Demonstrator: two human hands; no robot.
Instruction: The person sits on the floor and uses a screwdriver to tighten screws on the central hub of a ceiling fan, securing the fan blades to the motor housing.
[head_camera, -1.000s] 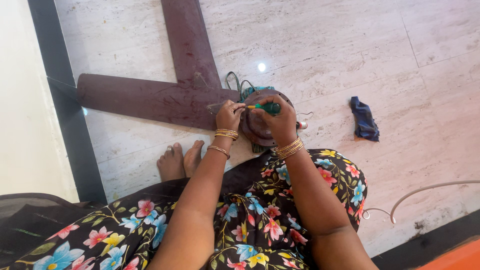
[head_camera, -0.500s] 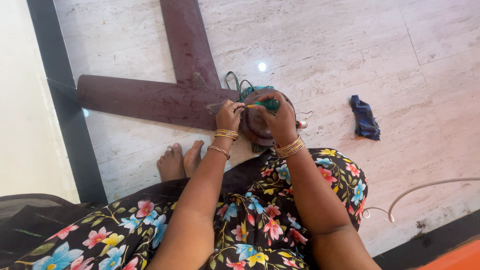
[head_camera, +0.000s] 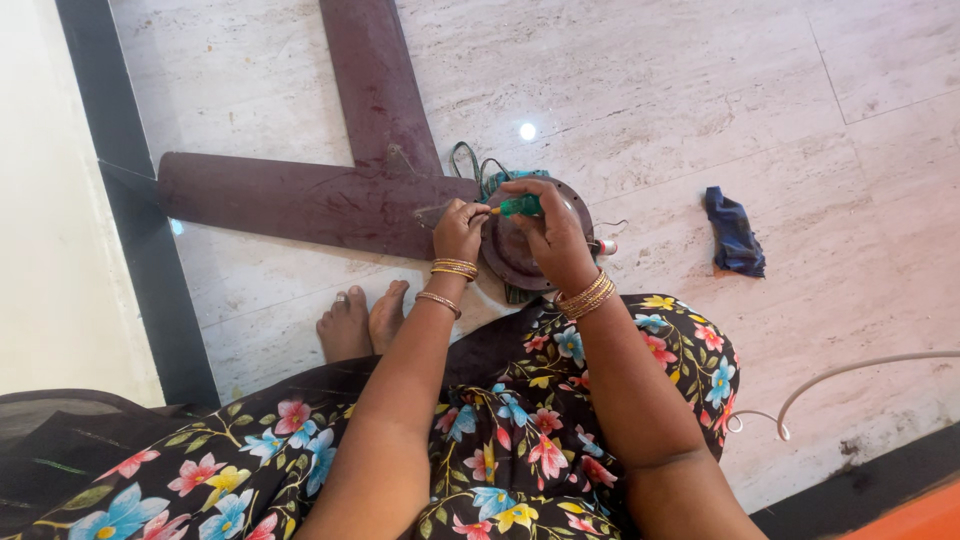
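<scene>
Pale marble floor tiles (head_camera: 650, 90) carry a dark maroon metal ceiling fan (head_camera: 330, 195), its round motor hub (head_camera: 510, 250) by the person's knees. Over that hub, the right hand (head_camera: 550, 235) is closed around a green-handled screwdriver (head_camera: 518, 206). The left hand (head_camera: 458, 230) pinches its tip, fingers curled. A crumpled dark blue cloth (head_camera: 735, 232) lies well apart.
</scene>
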